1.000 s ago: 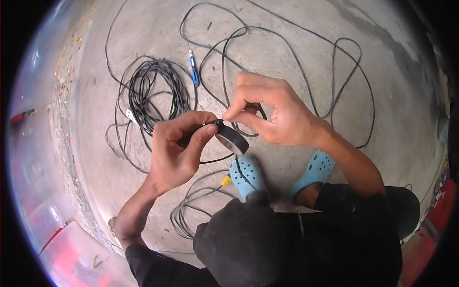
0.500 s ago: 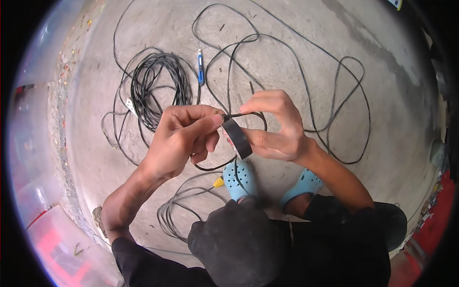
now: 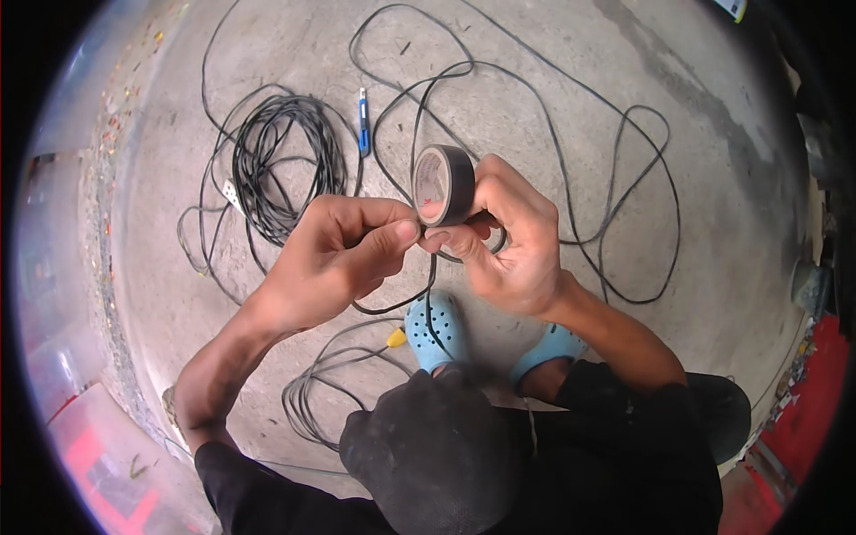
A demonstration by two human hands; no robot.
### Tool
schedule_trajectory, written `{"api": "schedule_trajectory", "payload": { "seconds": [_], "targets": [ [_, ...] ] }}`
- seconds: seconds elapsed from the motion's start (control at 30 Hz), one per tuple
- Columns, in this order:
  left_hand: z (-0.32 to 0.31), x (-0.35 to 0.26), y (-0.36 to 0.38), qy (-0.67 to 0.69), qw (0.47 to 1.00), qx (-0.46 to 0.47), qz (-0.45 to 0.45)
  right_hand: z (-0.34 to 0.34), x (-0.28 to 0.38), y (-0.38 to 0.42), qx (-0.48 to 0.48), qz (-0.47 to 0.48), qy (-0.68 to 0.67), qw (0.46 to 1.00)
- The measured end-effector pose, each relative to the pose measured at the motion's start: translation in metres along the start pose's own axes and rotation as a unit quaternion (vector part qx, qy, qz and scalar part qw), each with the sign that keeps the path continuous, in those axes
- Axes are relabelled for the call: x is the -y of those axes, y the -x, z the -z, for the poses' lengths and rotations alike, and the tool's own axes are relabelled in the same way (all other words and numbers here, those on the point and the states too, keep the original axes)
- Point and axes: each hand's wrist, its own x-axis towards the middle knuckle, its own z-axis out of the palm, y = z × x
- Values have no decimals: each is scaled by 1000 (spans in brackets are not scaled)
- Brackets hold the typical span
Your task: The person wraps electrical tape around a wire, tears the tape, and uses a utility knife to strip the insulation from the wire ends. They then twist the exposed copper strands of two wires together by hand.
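Note:
My left hand (image 3: pixel 343 250) pinches a black cable (image 3: pixel 392 309) between thumb and forefinger; the pinched spot is mostly hidden by the fingertips. Close against it, my right hand (image 3: pixel 508 232) is closed round a roll of black tape (image 3: pixel 458 185). The roll stands up with its pale cardboard core facing left, and a finger shows through the core. My right thumb tip nearly meets my left fingertips at the cable. Part of the cable loops below both hands, down towards a blue clog (image 3: pixel 432 325).
A coil of black cable (image 3: pixel 285 160) with a white socket end (image 3: pixel 233 196) lies at left on the concrete floor. Beside it is a blue utility knife (image 3: pixel 364 125). Loose cable loops (image 3: pixel 615 214) spread at right. A yellow plug (image 3: pixel 396 338) lies near my feet.
The tape roll has swung up from below the cable to above it, turned by my right hand. My right fingers have closed in towards my left fingertips. My left hand keeps its pinch.

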Motion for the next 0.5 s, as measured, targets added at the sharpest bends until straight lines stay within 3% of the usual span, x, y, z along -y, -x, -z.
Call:
{"api": "schedule_trajectory", "payload": {
  "seconds": [0.2, 0.5],
  "targets": [
    [0, -6, 6, -89, 995, 11, -43, 3, 5, -5, 19, 8, -30, 999],
    [-8, 3, 9, -258, 943, -65, -202, -4, 4, 3, -34, -102, -71, 992]
  ]
}}
